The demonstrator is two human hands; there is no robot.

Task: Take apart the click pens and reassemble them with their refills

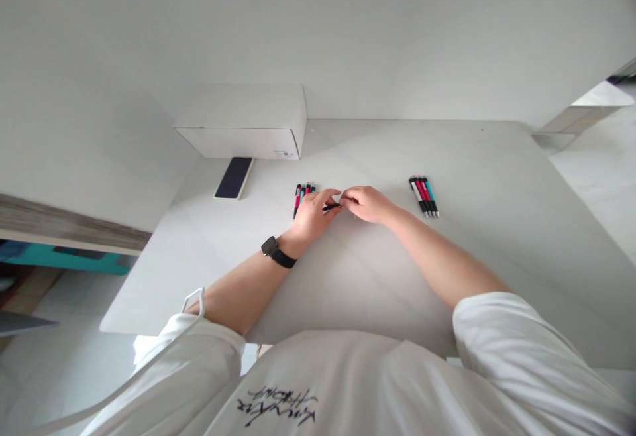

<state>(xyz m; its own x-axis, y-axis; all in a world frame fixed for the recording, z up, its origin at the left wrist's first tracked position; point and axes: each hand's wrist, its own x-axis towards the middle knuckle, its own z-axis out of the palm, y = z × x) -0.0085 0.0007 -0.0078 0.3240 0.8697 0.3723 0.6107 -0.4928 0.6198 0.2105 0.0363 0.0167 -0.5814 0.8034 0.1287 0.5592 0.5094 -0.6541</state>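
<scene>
My left hand [314,213] and my right hand [366,203] meet over the middle of the white table [477,237]. Both pinch the same dark pen [332,207], the left at one end and the right at the other. A black watch sits on my left wrist. Just behind my left hand lies a small group of pens [302,195] with red, teal and black parts. A second row of pens [424,195] lies to the right of my right hand, side by side.
A white cardboard box [248,123] stands at the back of the table against the wall. A dark phone [234,177] lies flat in front of it. A wooden shelf edge [69,227] sits to the left.
</scene>
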